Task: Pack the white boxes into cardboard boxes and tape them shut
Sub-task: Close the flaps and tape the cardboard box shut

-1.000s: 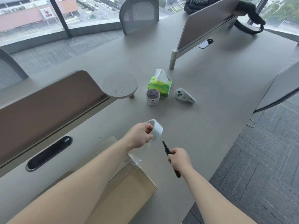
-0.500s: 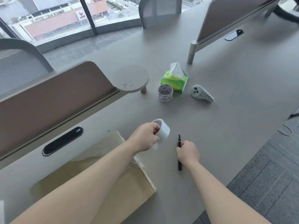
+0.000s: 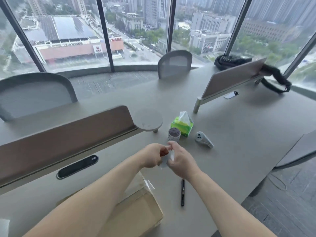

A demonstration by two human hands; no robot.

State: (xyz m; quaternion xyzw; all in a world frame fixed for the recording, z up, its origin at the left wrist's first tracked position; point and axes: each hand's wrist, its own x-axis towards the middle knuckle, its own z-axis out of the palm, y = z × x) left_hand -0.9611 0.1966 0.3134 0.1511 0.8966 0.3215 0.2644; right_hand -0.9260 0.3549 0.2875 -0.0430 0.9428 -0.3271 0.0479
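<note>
A roll of clear tape [image 3: 168, 157] is held above the grey table [image 3: 239, 142] between both hands. My left hand [image 3: 152, 157] grips its left side. My right hand [image 3: 181, 159] curls round its right side and hides most of the roll. A closed cardboard box [image 3: 136, 214] lies near the table's front edge, partly under my left forearm, with a strip of clear tape [image 3: 148, 183] on its top. A black knife [image 3: 182, 192] lies on the table to the right of the box, below my right wrist. No white box is in view.
Beyond my hands stand a patterned tape roll [image 3: 174, 136], a green tissue pack [image 3: 182, 126] and a white controller [image 3: 203, 139]. A brown divider panel [image 3: 65, 139] runs along the left, another panel [image 3: 234, 79] at the back right. The table edge drops to carpet [image 3: 282, 202] on the right.
My right hand let go of the black knife, which now lies on the table, and moved up to the tape roll. The camera tilted up toward the windows.
</note>
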